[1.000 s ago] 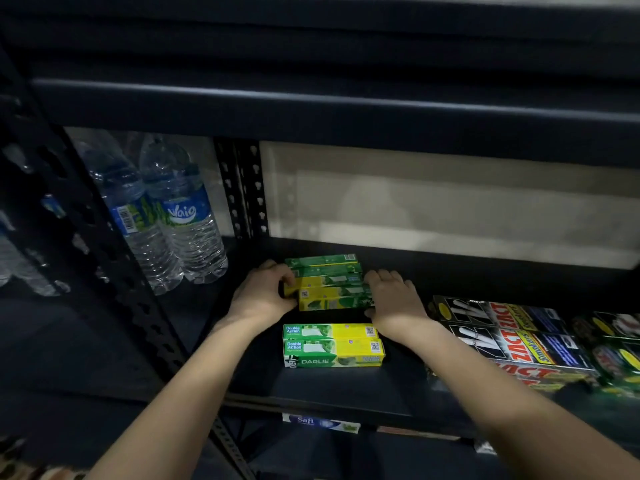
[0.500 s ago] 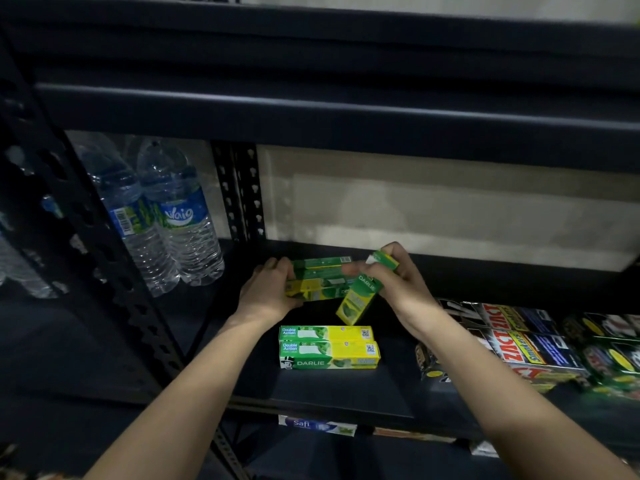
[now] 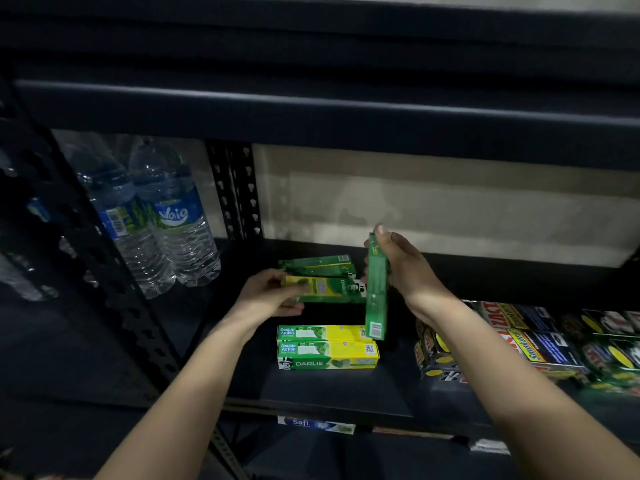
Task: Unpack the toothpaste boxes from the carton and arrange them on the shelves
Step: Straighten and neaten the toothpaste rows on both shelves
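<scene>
Fingers [image 3: 375,237] of the right hand [image 3: 403,268] are closed around the upper end of a long green cardboard toothpaste box [image 3: 376,289], which is held upright, its lower barcoded end hanging just above the right end of the front boxes; the thumb is pressed on the near face and the remaining fingers are wrapped behind; the right wrist is bent upward and the bare forearm is extended from the lower right. Fingers of the left hand [image 3: 268,296] are curled on the left end of a green and yellow toothpaste box [image 3: 325,289], which is kept roughly level and slightly lifted; the thumb is laid on top and the other fingers are tucked beneath; the left forearm is stretched in from the lower left. Behind the held box, two more green boxes [image 3: 317,265] are seen stacked on the dark metal shelf [image 3: 329,393]; nearer the shelf edge, two yellow and green boxes marked Darlie [image 3: 327,349] are laid flat side by side. Two clear plastic water bottles [image 3: 156,216] are stood at the left; dark printed cartons [image 3: 526,341] are lined up at the right.
</scene>
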